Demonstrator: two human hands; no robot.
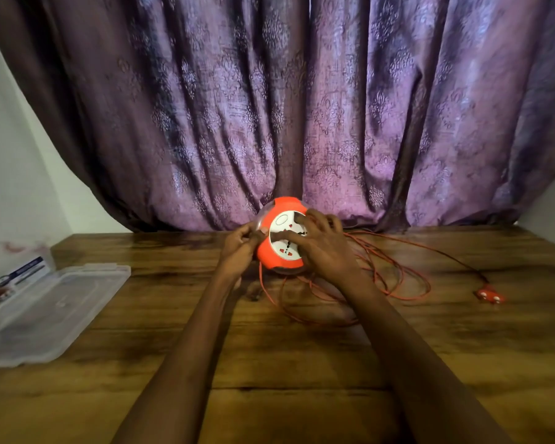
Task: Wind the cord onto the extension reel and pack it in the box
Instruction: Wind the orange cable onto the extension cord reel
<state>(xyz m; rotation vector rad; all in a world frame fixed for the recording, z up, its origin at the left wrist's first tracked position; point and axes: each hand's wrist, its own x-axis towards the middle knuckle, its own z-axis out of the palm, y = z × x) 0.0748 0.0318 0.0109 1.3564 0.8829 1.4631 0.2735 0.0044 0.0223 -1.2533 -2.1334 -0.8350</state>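
While most of its cord lies loose, the round orange plastic extension reel with a white socket face stands tilted on the wooden table, at the far middle, just in front of the purple patterned curtain.

Hands: the left hand grips the reel's left rim, fingers curled at the clear flange; the right hand rests spread over the white face, fingers bent on it, seemingly turning or steadying it. Both are on the reel, close together.

Cord: thin orange flexible cable, in slack overlapping loops on the table near and to the right of the reel, running out to an orange plug with white pins at the far right, well apart from the reel.

Box: clear shallow plastic container, at the left edge of the table, well apart from the reel; a printed card or packet lies just beyond it.

Handling, judged: reel likely light, rigid, smooth-shelled and somewhat slippery; best held by the rim with one hand while the other turns the face. Cord limp, light, prone to tangle where loops cross; guide it near the reel, not at the plug. Winding appears barely begun; packing not yet started.
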